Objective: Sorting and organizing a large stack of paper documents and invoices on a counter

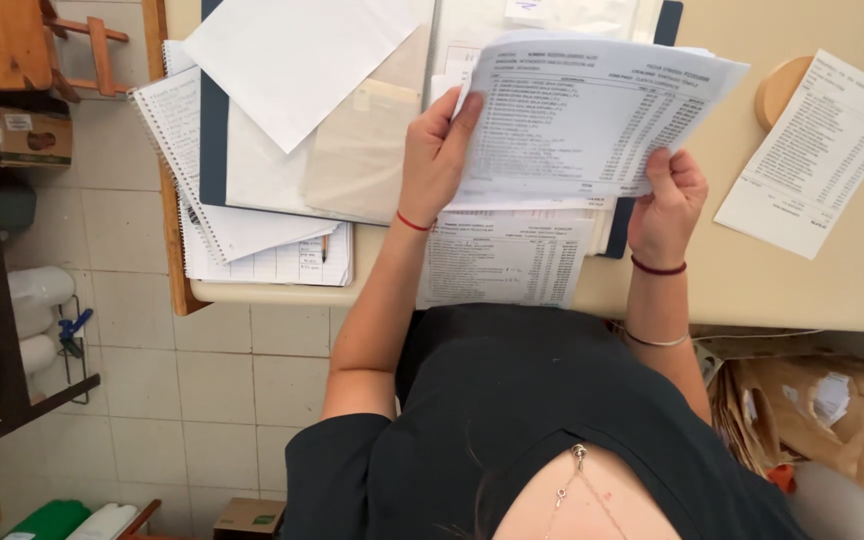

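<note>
White printed sheet of paper [592, 115] is pinched at both lower corners, left hand [437, 160] and right hand [667, 205] each closed on it, its long axis running hand to hand above the beige counter [802, 280] and paper stack [507, 260].

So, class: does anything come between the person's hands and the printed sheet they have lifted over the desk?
Nothing visible does. The left hand grips the sheet at its left edge and the right hand holds its lower right corner, fingers directly on the paper. The other papers lie beneath it on the desk.
</note>
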